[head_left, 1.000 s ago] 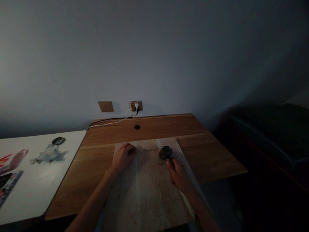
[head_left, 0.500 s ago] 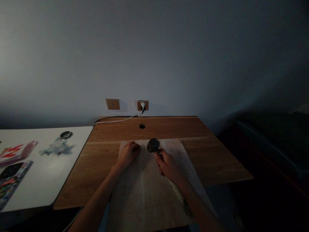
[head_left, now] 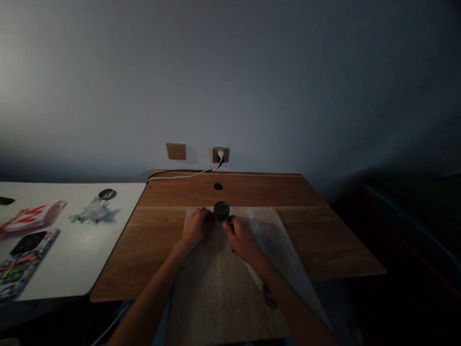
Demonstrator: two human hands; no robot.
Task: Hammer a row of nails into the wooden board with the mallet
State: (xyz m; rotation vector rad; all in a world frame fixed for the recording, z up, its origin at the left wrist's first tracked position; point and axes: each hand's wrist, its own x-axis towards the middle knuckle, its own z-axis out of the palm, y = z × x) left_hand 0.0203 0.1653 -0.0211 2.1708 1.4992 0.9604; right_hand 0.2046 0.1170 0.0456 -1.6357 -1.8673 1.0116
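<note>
Dim room, grey wall with two fittings: one blank plate [head_left: 176, 151] and one socket [head_left: 215, 155] holding one white plug [head_left: 221, 154]. One wooden desk [head_left: 324, 230] has one cable hole [head_left: 218, 186] and bears one pale board [head_left: 219, 288]. The right hand [head_left: 243, 239] is closed round one tool [head_left: 221, 210], whose dark round head sits at the board's far edge. The left hand [head_left: 196, 226] lies curled just beside that head; whether its fingers pinch anything cannot be told. One white table [head_left: 82, 259] stands to the left.
</note>
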